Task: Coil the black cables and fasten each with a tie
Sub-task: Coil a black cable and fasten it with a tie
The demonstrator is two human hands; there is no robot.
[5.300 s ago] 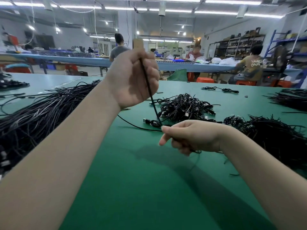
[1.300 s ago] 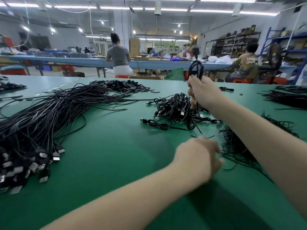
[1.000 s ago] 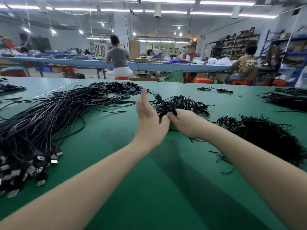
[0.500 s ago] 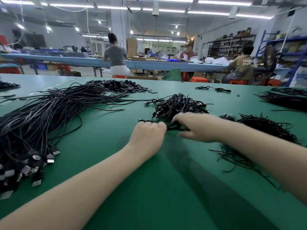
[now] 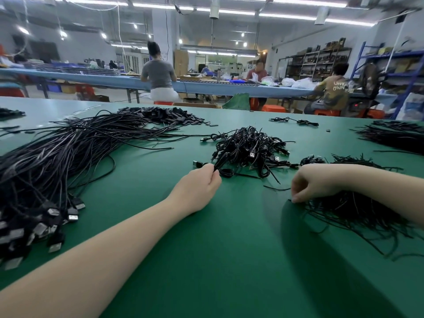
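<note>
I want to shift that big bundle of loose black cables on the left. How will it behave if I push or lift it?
The loose cable bundle would probably sag; its strands curve and splay. Likely heavy in bulk. Its plug ends may snag or trail.

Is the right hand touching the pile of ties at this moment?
Touching. In the head view the right hand reaches down with curled fingers whose tips meet the near-left edge of the pile of ties, with no gap showing.
</note>
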